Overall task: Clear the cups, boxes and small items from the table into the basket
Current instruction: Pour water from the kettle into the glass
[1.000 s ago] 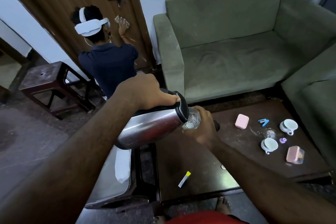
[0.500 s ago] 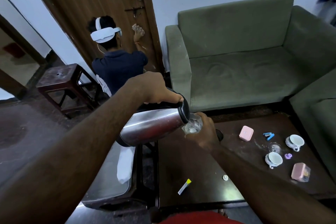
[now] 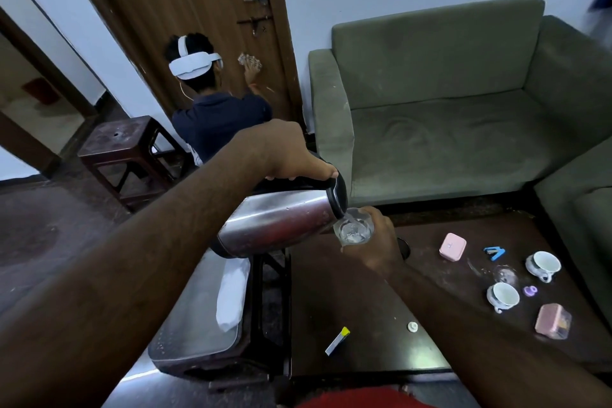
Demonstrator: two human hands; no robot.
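Observation:
My left hand (image 3: pixel 284 152) grips the black handle of a steel kettle (image 3: pixel 278 222), tilted with its spout over a clear glass (image 3: pixel 353 227) that my right hand (image 3: pixel 377 245) holds above the dark table (image 3: pixel 364 301). Water sits in the glass. On the table's right side lie two white cups (image 3: pixel 543 264) (image 3: pixel 503 295), a pink box (image 3: pixel 452 246), a second pink box (image 3: pixel 553 321), a blue clip (image 3: pixel 494 252), a small purple item (image 3: pixel 530 290) and an empty clear glass (image 3: pixel 506 275). Nearer me lie a white-and-yellow stick (image 3: pixel 337 340) and a small white cap (image 3: pixel 412 327). No basket is in view.
A green sofa (image 3: pixel 447 129) wraps the table's far and right sides. A glass-topped side table (image 3: pixel 192 331) with a white cloth (image 3: pixel 231 295) stands left of the table. A person in a white headset (image 3: pixel 212 109) crouches at a brown door, beside a wooden stool (image 3: pixel 122 149).
The view has tilted and shifted, so the scene sits lower and further right in frame. Kettle and glass stay together, the kettle still tilted over the glass.

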